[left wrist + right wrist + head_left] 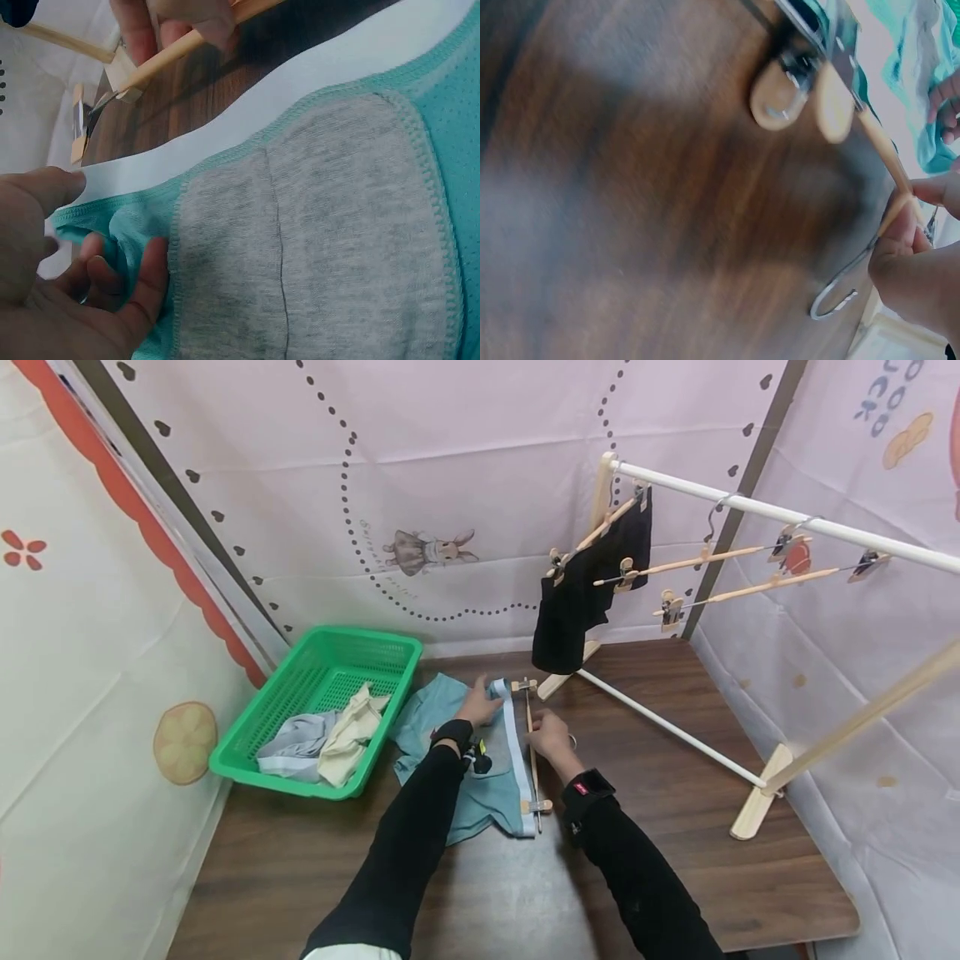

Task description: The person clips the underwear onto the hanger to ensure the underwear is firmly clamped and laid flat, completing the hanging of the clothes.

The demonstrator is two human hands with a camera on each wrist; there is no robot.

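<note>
- Teal underwear (480,768): laid flat at the centre of the head view on the dark wooden table (675,877), its pale waistband (512,739) lined up just beside the clip hanger.
- Left hand (477,703): fingers curled into the fabric at the upper end of the waistband, thumb lying on the white band, as shown at lower left of the left wrist view (82,277). Risk judged: a bunched corner may be fed crookedly into the clip.
- Right hand (550,737): the wooden bar of the clip hanger (532,745) is pinched between thumb and fingertips (919,225). Risk judged: so light a pinch could let the bar roll, and the metal hook (838,292) could catch on the table.
- Clips (802,86): closed, seen at the bar's ends; a shallow bite on the band could let the garment slip.
- Green basket (330,668): centre left of the head view, further clothes inside, close to the left elbow; it could be nudged.
- Drying rack (750,510): upper right of the head view, one black garment hung.
</note>
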